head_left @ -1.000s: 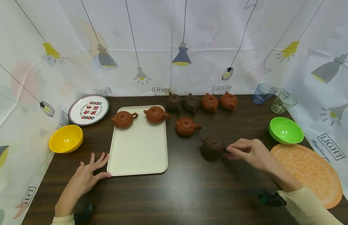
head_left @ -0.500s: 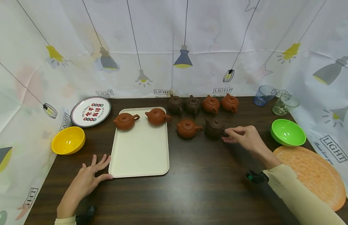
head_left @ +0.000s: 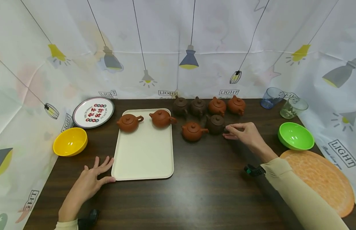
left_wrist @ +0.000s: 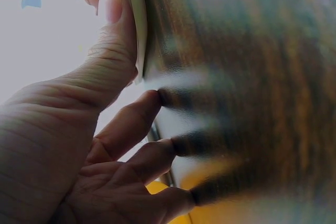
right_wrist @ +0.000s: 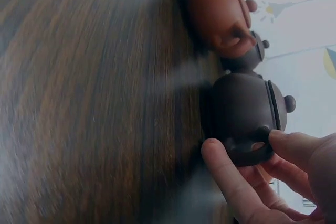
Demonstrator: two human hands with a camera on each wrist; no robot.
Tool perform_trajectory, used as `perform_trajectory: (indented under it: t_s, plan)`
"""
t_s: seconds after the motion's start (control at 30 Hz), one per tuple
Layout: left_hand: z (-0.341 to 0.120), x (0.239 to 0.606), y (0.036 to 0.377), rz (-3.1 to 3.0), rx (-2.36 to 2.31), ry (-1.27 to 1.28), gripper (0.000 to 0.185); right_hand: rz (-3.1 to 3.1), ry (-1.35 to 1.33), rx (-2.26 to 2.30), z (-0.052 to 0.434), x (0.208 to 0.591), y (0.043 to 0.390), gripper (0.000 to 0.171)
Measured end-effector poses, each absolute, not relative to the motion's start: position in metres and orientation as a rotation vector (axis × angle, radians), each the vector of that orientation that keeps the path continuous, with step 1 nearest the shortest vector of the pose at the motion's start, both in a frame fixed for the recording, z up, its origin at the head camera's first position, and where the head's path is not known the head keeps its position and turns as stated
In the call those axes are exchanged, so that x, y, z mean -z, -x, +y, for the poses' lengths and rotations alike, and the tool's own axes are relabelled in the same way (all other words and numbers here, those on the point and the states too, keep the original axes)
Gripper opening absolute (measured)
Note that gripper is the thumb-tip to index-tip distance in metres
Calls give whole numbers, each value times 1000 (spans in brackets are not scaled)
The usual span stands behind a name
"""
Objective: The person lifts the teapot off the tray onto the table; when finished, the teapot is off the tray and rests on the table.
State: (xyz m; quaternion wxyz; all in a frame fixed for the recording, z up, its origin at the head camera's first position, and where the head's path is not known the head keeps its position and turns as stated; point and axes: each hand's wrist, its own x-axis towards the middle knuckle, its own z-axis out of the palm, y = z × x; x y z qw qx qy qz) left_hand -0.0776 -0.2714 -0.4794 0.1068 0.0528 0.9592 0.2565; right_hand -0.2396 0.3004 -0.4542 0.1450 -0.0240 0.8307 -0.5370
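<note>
My right hand [head_left: 228,131] pinches the handle of a dark brown teapot [head_left: 215,124], which stands on the dark wooden table just right of a reddish teapot [head_left: 193,131]. In the right wrist view the thumb [right_wrist: 226,177] and a finger lie on either side of the dark brown teapot's [right_wrist: 244,111] loop handle. Two reddish teapots [head_left: 127,122] [head_left: 161,118] sit at the far end of a cream tray [head_left: 143,153]. My left hand [head_left: 101,174] rests flat on the table with its fingers spread. Its thumb [left_wrist: 118,30] touches the tray's near left corner.
Several teapots [head_left: 208,106] line the back of the table. A yellow bowl [head_left: 70,141] and a printed plate [head_left: 93,112] are at the left. On the right are a green bowl [head_left: 296,136], an orange mat [head_left: 319,179], a blue glass [head_left: 269,97] and a clear glass [head_left: 291,108].
My right hand has carried the dark brown teapot away from me, from mid-table to a spot beside the reddish teapot. The left hand has stayed put.
</note>
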Motion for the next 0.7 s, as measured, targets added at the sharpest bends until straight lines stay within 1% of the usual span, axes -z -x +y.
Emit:
perform_trajectory:
  t_s: [0.13, 0.3, 0.5, 0.7]
  plan:
    - [-272, 479, 79, 2820, -747, -155, 84, 2670, 159, 1263, 296, 445, 241, 50]
    - [-274, 483, 79, 2829, -749, -160, 85, 3067, 368, 936, 271, 426, 241, 41]
    - [-282, 503, 79, 2895, -806, -185, 85, 3070, 664, 935, 218, 407, 246, 34]
    - [-282, 503, 79, 2895, -776, -194, 84, 2913, 840, 1014, 162, 401, 261, 32]
